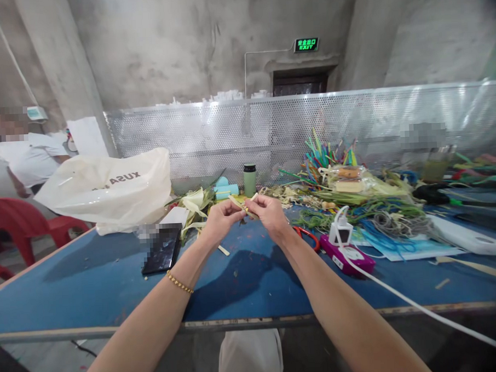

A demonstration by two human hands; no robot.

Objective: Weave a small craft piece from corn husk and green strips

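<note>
Above the blue table (125, 293), my left hand (224, 220) and my right hand (268, 211) meet with fingertips pinched. Between them is a small piece of pale, flat plant strip (234, 200), its light ends sticking up past the fingers. Both hands are closed on it, and the fingers hide most of its middle. Something yellow shows at the fingertips, too small to make out. Behind my left hand lie pale dried husks (195, 202). Scissors with red handles (306, 237) rest just right of my right wrist.
A black phone (162, 250) and a white plastic bag (108, 186) are at left. A green bottle (250, 180) stands behind my hands. To the right are a purple power strip (347, 255) with a white cord, and bundles of coloured cord (368, 216). A person (33, 157) is at far left.
</note>
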